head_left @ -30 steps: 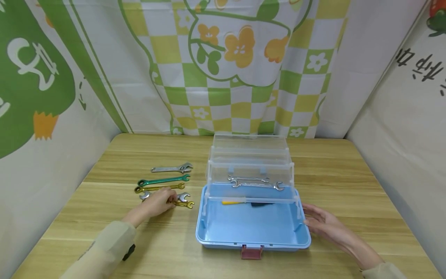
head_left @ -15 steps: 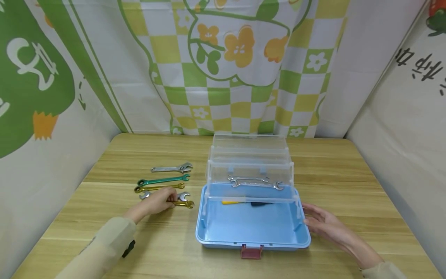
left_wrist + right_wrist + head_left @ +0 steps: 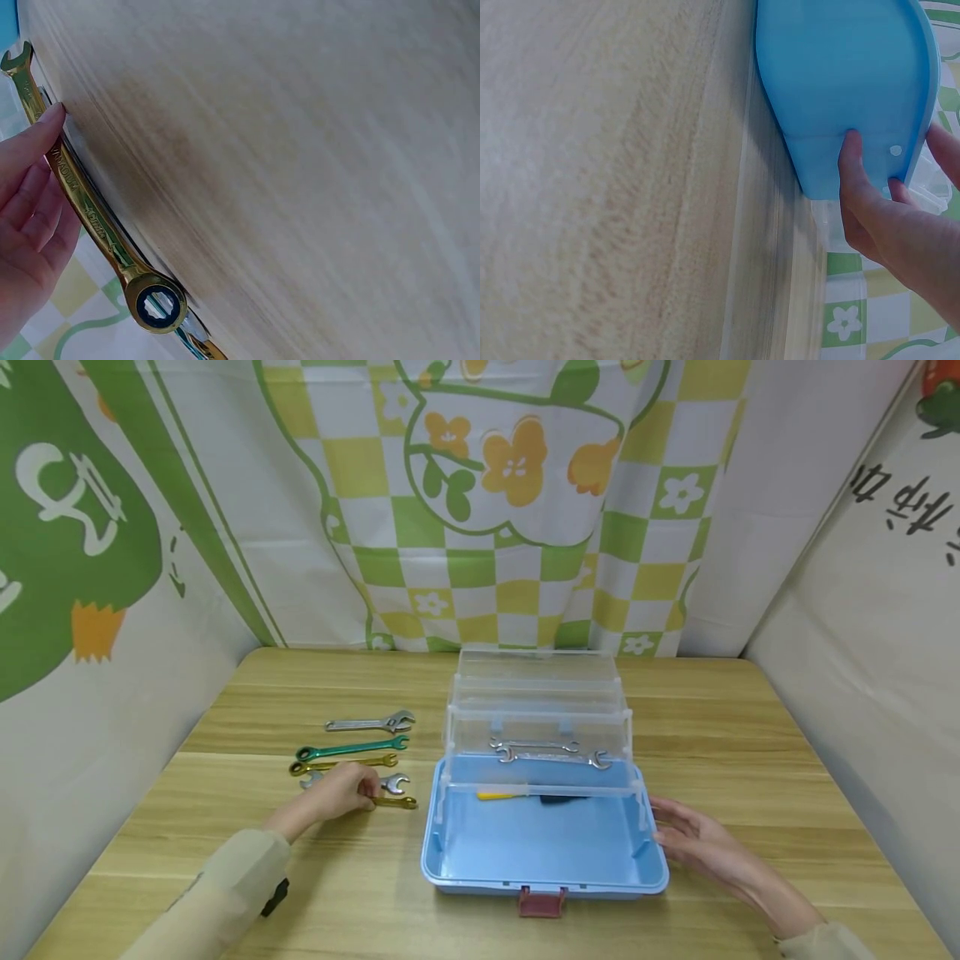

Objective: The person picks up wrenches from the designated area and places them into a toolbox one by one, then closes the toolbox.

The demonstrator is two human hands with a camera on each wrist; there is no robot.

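My left hand (image 3: pixel 339 792) pinches a short gold ratchet wrench (image 3: pixel 396 802) near the left of the toolbox. In the left wrist view, thumb and fingers hold the handle of this wrench (image 3: pixel 91 214), its ring end toward the bottom and its open jaw at the top left. Behind that hand lies a silver open-end wrench (image 3: pixel 395 783), partly covered by it. My right hand (image 3: pixel 703 845) is against the right end of the light blue toolbox (image 3: pixel 540 852). The right wrist view has those fingers extended along the box's end wall (image 3: pixel 840 82).
Further back on the left lie a longer gold wrench (image 3: pixel 341 765), a green ratchet wrench (image 3: pixel 352 748) and a silver adjustable wrench (image 3: pixel 367 724). Clear trays (image 3: pixel 540 727) rise over the toolbox's rear, holding two silver wrenches. A yellow-handled tool (image 3: pixel 501 795) lies underneath. A dark red latch (image 3: pixel 542 904) hangs in front.
The short gold wrench has turned in my left hand, from lying flat to showing its narrow edge to the head camera. My left hand has barely shifted; my right hand has stayed put.
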